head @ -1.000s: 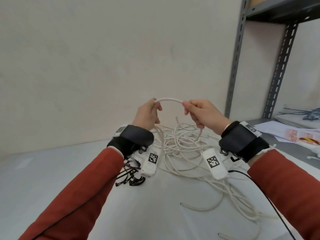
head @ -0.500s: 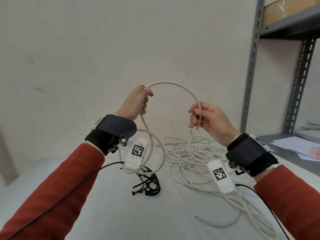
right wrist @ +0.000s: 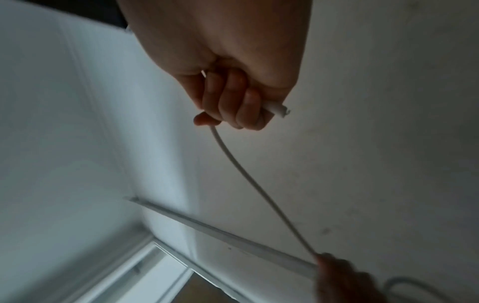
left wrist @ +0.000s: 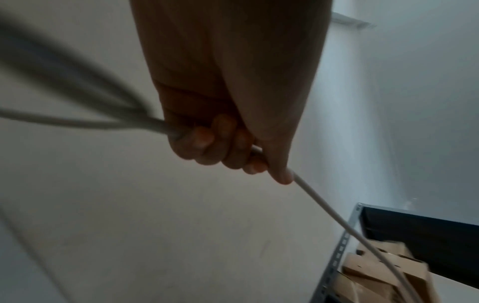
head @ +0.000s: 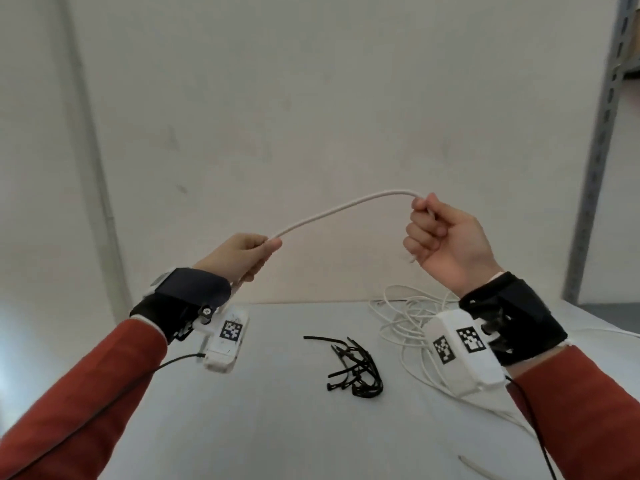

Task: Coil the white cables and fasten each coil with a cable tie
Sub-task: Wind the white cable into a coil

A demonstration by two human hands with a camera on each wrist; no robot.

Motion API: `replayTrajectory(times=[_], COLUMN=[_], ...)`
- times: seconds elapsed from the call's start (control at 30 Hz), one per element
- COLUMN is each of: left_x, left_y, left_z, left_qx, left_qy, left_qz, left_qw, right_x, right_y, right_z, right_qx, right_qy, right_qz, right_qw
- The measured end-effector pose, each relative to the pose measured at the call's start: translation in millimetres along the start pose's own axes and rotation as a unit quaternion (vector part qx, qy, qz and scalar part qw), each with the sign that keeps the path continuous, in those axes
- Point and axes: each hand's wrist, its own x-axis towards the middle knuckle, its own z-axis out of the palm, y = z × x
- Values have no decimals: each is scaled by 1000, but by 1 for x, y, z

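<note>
**Head view.** Left hand (head: 239,258): fist wrapped round the white cable (head: 346,206), raised above the surface (head: 277,427). Right hand (head: 446,244): curled tight on the same cable, held higher and well apart, so a shallow arc spans between them, probably one turn's length being measured out. Heap (head: 408,323) of uncoiled cable: loose tangle on the surface below the right wrist. Cable ties (head: 356,372): thin, black, bent strips piled between the forearms, untouched.

**Left wrist view.** Fingers (left wrist: 204,141) closed on a round, smooth, matte sheath. Blurred loops (left wrist: 64,121) leave the fist, likely turns already gathered. Cardboard boxes (left wrist: 383,272) sit on a shelf beyond.

**Right wrist view.** Cut end (right wrist: 278,108) juts just past the fist, its tip ragged. The cable runs down to the left hand.
</note>
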Motion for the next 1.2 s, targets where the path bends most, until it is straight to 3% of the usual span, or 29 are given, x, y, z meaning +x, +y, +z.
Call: replayTrajectory(times=[0.17, 0.33, 0.43, 0.57, 0.63, 0.7, 0.77, 0.83, 0.97, 1.03, 1.1, 1.2], left_x=[-18, -34, -48, -62, -67, -71, -72, -73, -75, -73, -70, -65], left_y=[-43, -72, -72, -57, -50, -43, -34, -26, -17, -14, -11, -9], left_z=[-11, -8, 0, 15, 21, 24, 25, 24, 19, 16, 11, 0], left_qx=[-29, 196, 299, 410, 446, 451, 438, 433, 411, 406, 412, 415], left_qy=[-26, -30, -52, -89, -105, -114, -113, -118, -119, -114, -101, -86], left_qz=[-18, -4, 72, 140, 161, 184, 211, 236, 300, 322, 334, 334], left_qw=[999, 980, 950, 897, 874, 866, 866, 862, 853, 847, 842, 842], right_x=[9, 19, 25, 32, 35, 34, 31, 26, 12, 8, 5, 1], right_y=[9, 18, 25, 43, 54, 66, 77, 86, 91, 89, 86, 77], right_z=[8, 11, 14, 19, 20, 21, 16, 8, -2, -2, -2, -2], right_qx=[143, 223, 224, 135, 16, -155, -317, -478, -740, -797, -807, -785], right_qy=[-3, 26, 52, 84, 81, 69, 28, -40, -188, -225, -245, -264], right_qz=[-18, -103, -143, -170, -187, -202, -210, -214, -162, -126, -85, -42], right_qw=[990, 969, 963, 973, 979, 965, 924, 851, 625, 546, 531, 558])
